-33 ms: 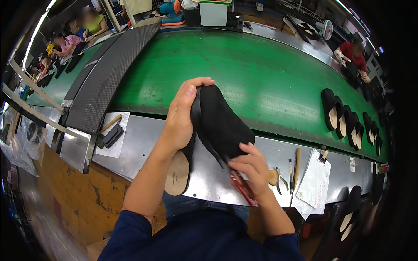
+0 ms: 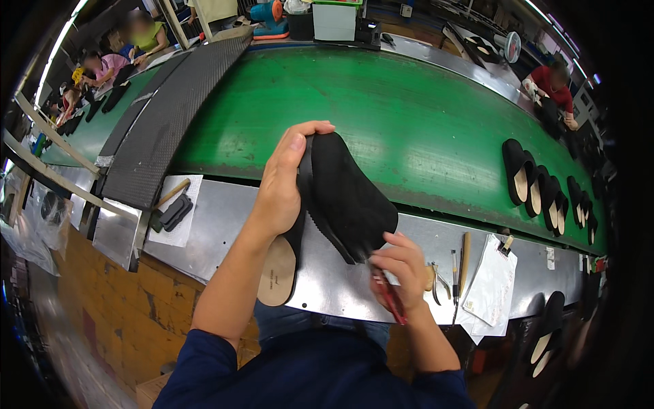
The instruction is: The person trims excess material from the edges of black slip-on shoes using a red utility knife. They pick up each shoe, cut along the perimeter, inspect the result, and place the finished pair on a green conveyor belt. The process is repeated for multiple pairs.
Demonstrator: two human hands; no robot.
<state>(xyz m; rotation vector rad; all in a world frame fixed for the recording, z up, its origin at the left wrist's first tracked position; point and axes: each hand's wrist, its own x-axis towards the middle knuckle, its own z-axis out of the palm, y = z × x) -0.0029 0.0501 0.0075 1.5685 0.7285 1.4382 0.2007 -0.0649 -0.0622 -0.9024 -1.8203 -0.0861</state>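
Observation:
A black closed-toe slip-on shoe [image 2: 347, 194] is raised above the metal bench edge, its ridged sole turned toward the left. My left hand [image 2: 283, 177] is closed around the sole side and top end of it. Just off the shoe's lower right end, my right hand [image 2: 400, 269] is closed on a red-handled tool [image 2: 388, 296]; the tool's working end is blurred, so its kind cannot be told. Under my left forearm lies another black shoe with a tan insole [image 2: 278, 273], partly covered by the arm and the raised shoe.
Beyond the metal bench [image 2: 211, 211] runs a green conveyor belt [image 2: 272, 102], with a row of black shoes [image 2: 521, 177] at right. Pliers [image 2: 439, 283], a pen [image 2: 455, 273] and papers [image 2: 490, 286] lie right. A dark block [image 2: 176, 211] lies left. Several people work farther off.
My right hand, with the red-handled tool, has shifted slightly right and down, away from the shoe's lower end. The left hand and shoe have hardly moved.

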